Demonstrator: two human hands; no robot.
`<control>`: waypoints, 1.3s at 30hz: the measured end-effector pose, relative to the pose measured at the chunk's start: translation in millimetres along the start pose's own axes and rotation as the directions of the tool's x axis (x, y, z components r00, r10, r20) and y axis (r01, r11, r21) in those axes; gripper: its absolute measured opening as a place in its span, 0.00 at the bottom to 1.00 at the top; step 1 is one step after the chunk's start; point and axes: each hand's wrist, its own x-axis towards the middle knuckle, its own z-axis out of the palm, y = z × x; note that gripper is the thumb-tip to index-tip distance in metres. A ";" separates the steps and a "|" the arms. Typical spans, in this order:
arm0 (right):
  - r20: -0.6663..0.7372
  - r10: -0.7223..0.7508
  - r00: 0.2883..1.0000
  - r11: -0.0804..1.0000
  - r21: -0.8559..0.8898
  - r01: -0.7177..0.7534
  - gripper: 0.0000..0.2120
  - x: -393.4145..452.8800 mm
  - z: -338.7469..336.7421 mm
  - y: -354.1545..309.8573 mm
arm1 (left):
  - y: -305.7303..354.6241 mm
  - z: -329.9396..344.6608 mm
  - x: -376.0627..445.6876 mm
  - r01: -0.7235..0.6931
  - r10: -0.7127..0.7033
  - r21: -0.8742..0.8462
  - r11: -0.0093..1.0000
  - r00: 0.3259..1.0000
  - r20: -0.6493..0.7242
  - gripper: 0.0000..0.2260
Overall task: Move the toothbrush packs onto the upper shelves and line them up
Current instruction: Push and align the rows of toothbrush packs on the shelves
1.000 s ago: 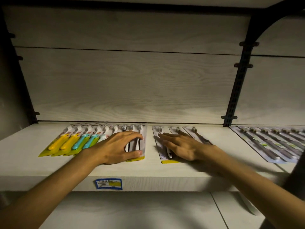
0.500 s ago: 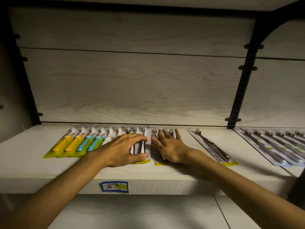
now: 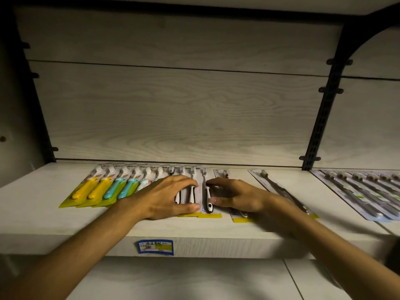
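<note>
Both hands lie on a row of toothbrush packs laid flat on the pale wooden shelf [image 3: 43,213], in dim light that muddies the fine detail. The left hand [image 3: 166,198] arches over the black-and-white packs [image 3: 191,194], fingertips on their upper part and thumb at their lower edge, so it appears to grip them lightly, though its palm hides what lies beneath. The right hand [image 3: 236,197] pinches the next pack [image 3: 208,200] from the right, forefinger and thumb curled to either end of its handle; the pack under its palm [image 3: 239,217] shows only a yellow bottom strip and its head end. To the left, overlapping yellow and teal packs [image 3: 101,189] fan out, the nearest ones partly covered by the left wrist. A lone dark pack [image 3: 279,189] lies askew to the right, and further grey packs [image 3: 363,191] are cut off by the frame edge. The blue price label [image 3: 155,247] on the shelf front is too blurred to read.
</note>
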 end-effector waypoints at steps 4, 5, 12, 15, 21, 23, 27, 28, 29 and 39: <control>-0.044 -0.061 0.997 0.996 -0.063 0.058 0.27 2.6 6.0 -3.7 | -3.5 1.1 2.0 0.009 -0.009 0.028 1.000 1.000 -0.002 0.34; -0.049 -0.066 0.997 0.996 -0.056 0.064 0.27 2.7 7.4 -3.4 | -3.9 1.3 1.9 0.010 -0.010 0.035 0.999 1.000 0.000 0.35; -0.145 0.025 0.989 0.999 0.047 -0.018 0.31 -13.6 -11.5 -5.7 | 1.1 -4.1 -2.8 -0.007 0.011 0.105 0.994 0.999 -0.033 0.36; -0.052 0.052 0.997 0.997 -0.056 -0.055 0.28 -34.8 -33.2 3.7 | 9.9 -7.1 -3.4 -0.029 0.025 0.157 0.987 0.999 0.025 0.37; 0.146 0.087 0.986 0.996 0.019 -0.090 0.34 -57.4 -37.9 27.2 | 16.5 -0.6 3.0 -0.072 0.044 0.202 0.977 0.989 0.140 0.34; 0.115 0.064 0.991 0.998 -0.013 -0.063 0.36 -54.5 -34.0 28.5 | 16.0 0.3 2.6 -0.079 0.048 0.211 0.974 0.988 0.147 0.34; 0.073 0.026 0.997 0.994 -0.104 -0.018 0.37 -44.2 -26.9 24.3 | 16.7 1.7 0.8 -0.062 0.040 0.173 0.983 0.991 0.129 0.37; 0.077 0.026 0.997 0.993 -0.113 -0.017 0.38 -42.4 -25.8 23.4 | 16.6 1.8 0.8 -0.063 0.045 0.158 0.985 0.992 0.118 0.36; 0.080 0.032 0.996 0.994 -0.111 -0.023 0.38 -41.0 -25.1 22.7 | 16.2 1.9 0.6 -0.065 0.050 0.145 0.987 0.993 0.108 0.36; 0.039 0.029 0.999 0.999 0.020 -0.030 0.37 -30.5 -12.1 16.6 | 17.3 4.1 0.2 -0.069 0.058 0.152 0.986 0.996 0.072 0.33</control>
